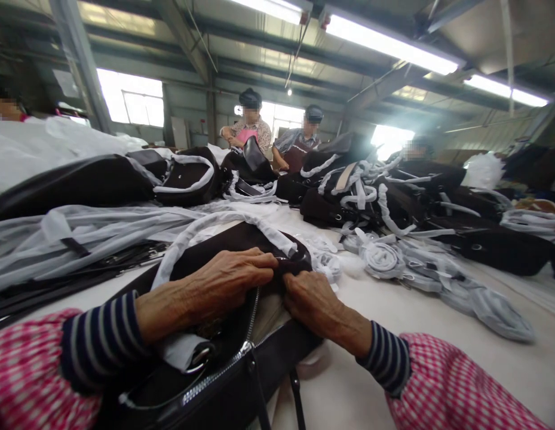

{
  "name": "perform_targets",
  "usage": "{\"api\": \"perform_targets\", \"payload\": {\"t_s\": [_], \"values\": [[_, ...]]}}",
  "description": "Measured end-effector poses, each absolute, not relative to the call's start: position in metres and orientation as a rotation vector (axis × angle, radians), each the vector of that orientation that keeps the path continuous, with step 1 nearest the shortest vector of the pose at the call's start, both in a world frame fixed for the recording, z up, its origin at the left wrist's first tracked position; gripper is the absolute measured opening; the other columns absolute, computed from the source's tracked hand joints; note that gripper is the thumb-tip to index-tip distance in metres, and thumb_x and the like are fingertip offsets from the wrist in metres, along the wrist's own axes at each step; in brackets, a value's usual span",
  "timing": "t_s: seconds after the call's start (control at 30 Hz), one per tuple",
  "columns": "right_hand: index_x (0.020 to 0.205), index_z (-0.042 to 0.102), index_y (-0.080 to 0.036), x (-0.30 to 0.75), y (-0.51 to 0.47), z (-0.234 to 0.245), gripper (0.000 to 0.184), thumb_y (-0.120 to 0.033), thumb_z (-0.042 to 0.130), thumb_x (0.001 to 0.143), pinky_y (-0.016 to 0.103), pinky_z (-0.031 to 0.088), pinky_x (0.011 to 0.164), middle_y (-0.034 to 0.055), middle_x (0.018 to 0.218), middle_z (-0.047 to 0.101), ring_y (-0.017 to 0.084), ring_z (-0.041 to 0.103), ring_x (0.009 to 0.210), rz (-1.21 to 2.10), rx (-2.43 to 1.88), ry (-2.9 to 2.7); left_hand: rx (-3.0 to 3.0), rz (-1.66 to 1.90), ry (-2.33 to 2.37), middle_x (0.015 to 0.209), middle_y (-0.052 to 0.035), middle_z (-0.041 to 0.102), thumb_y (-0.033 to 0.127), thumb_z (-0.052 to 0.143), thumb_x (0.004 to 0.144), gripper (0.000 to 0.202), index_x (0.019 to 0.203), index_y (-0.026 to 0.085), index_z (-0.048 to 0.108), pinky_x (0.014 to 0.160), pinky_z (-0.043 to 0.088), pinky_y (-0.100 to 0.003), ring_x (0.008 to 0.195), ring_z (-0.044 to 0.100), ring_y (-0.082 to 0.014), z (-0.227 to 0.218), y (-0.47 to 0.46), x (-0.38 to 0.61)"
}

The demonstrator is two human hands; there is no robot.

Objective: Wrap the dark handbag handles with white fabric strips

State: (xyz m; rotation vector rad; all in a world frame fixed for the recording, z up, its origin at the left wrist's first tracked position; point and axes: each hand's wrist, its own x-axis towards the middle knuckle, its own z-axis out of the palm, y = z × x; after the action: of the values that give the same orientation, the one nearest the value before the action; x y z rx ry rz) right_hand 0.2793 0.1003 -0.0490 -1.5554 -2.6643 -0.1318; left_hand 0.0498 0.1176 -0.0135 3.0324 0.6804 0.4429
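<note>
A black handbag (232,245) lies in front of me with its top zipper (254,319) partly open. One handle (205,224), wrapped in white, arches over its far side. My left hand (227,275) reaches across the bag, its fingers pinched at the zipper's far end. Close beside it, my right hand (310,301) is closed on the bag's edge there; its fingertips are hidden. The zipper slider (245,347) sits nearer to me, with a black strap hanging by it. A wrapped end with a metal ring (199,358) lies against the near side.
Black bags with wrapped handles (183,176) line the far side of the table. Wrapped straps (102,224) lie at left, and bagged coiled straps (382,257) at right. Two people (250,125) work beyond the pile; a third is partly hidden at right. White tabletop (407,346) shows at right.
</note>
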Motion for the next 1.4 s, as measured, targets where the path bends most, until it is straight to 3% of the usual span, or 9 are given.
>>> {"api": "perform_targets", "payload": {"t_s": [0.2, 0.3, 0.47, 0.67, 0.77, 1.0, 1.1, 1.27, 1.4], "values": [[0.086, 0.058, -0.020, 0.323, 0.098, -0.073, 0.022, -0.039, 0.054, 0.097, 0.023, 0.037, 0.047, 0.0004, 0.069, 0.071, 0.011, 0.054, 0.043, 0.848, -1.249, -1.724, 2.812, 0.479, 0.780, 0.116, -0.0030, 0.068, 0.000, 0.042, 0.057, 0.032, 0.080, 0.021, 0.047, 0.089, 0.047, -0.031, 0.106, 0.065, -0.0216, -0.011, 0.118, 0.049], [0.083, 0.059, -0.018, 0.331, 0.101, -0.084, 0.028, -0.045, 0.062, 0.091, 0.021, 0.033, 0.044, 0.0001, 0.067, 0.070, 0.008, 0.052, 0.040, 1.020, -1.196, -1.592, 2.774, 0.500, 0.800, 0.113, -0.0024, 0.068, 0.001, 0.042, 0.056, 0.030, 0.079, 0.021, 0.044, 0.085, 0.045, -0.030, 0.102, 0.065, -0.0210, -0.013, 0.120, 0.053], [0.085, 0.061, -0.019, 0.329, 0.097, -0.088, 0.025, -0.042, 0.061, 0.093, 0.023, 0.036, 0.048, -0.0014, 0.069, 0.068, 0.009, 0.052, 0.047, 0.987, -1.175, -1.603, 2.791, 0.494, 0.843, 0.113, -0.0040, 0.069, 0.001, 0.042, 0.057, 0.028, 0.077, 0.020, 0.045, 0.085, 0.047, -0.032, 0.100, 0.067, -0.0218, -0.014, 0.119, 0.055], [0.098, 0.071, -0.022, 0.325, 0.052, -0.057, 0.020, -0.039, 0.060, 0.102, 0.035, 0.049, 0.086, 0.0044, 0.101, 0.070, 0.022, 0.062, 0.098, 0.422, -1.178, -2.026, 2.656, 0.641, 0.846, 0.125, -0.0026, 0.070, 0.003, 0.045, 0.073, 0.019, 0.071, 0.019, 0.055, 0.086, 0.052, -0.028, 0.098, 0.070, -0.0172, 0.009, 0.105, 0.043], [0.114, 0.070, -0.024, 0.322, 0.034, -0.041, 0.024, -0.044, 0.061, 0.103, 0.041, 0.048, 0.094, 0.0071, 0.111, 0.070, 0.027, 0.058, 0.106, 0.197, -1.104, -2.174, 2.681, 0.719, 0.910, 0.126, -0.0014, 0.074, 0.003, 0.048, 0.070, 0.019, 0.065, 0.018, 0.058, 0.083, 0.054, -0.026, 0.098, 0.072, -0.0166, 0.029, 0.098, 0.034], [0.120, 0.068, -0.026, 0.312, 0.025, -0.026, 0.029, -0.041, 0.074, 0.095, 0.042, 0.047, 0.092, 0.0071, 0.111, 0.068, 0.028, 0.054, 0.106, 0.035, -0.975, -2.156, 2.834, 0.869, 0.993, 0.124, 0.0000, 0.076, 0.002, 0.044, 0.078, 0.028, 0.063, 0.018, 0.061, 0.084, 0.054, -0.021, 0.100, 0.074, -0.0139, 0.046, 0.083, 0.022], [0.101, 0.069, -0.024, 0.310, 0.023, -0.024, 0.021, -0.034, 0.081, 0.087, 0.039, 0.044, 0.085, 0.0055, 0.100, 0.067, 0.027, 0.056, 0.098, 0.039, -1.012, -2.160, 2.813, 0.973, 1.046, 0.122, 0.0010, 0.077, 0.003, 0.043, 0.072, 0.025, 0.061, 0.018, 0.059, 0.084, 0.054, -0.021, 0.100, 0.074, -0.0139, 0.042, 0.081, 0.019], [0.081, 0.055, -0.021, 0.298, 0.030, -0.032, 0.013, -0.015, 0.065, 0.088, 0.030, 0.036, 0.068, 0.0016, 0.086, 0.066, 0.018, 0.058, 0.079, 0.231, -0.939, -2.252, 2.748, 1.242, 1.122, 0.123, -0.0008, 0.077, 0.006, 0.044, 0.066, 0.018, 0.060, 0.019, 0.056, 0.087, 0.055, -0.028, 0.103, 0.074, -0.0185, 0.063, 0.082, 0.016], [0.089, 0.057, -0.022, 0.277, 0.058, -0.028, 0.020, -0.029, 0.046, 0.104, 0.028, 0.033, 0.064, -0.0020, 0.077, 0.061, 0.014, 0.055, 0.068, 0.481, -0.979, -2.169, 2.746, 1.507, 1.302, 0.117, -0.0030, 0.077, 0.008, 0.047, 0.070, 0.018, 0.059, 0.020, 0.055, 0.090, 0.054, -0.036, 0.103, 0.072, -0.0227, 0.100, 0.080, 0.020]]}}
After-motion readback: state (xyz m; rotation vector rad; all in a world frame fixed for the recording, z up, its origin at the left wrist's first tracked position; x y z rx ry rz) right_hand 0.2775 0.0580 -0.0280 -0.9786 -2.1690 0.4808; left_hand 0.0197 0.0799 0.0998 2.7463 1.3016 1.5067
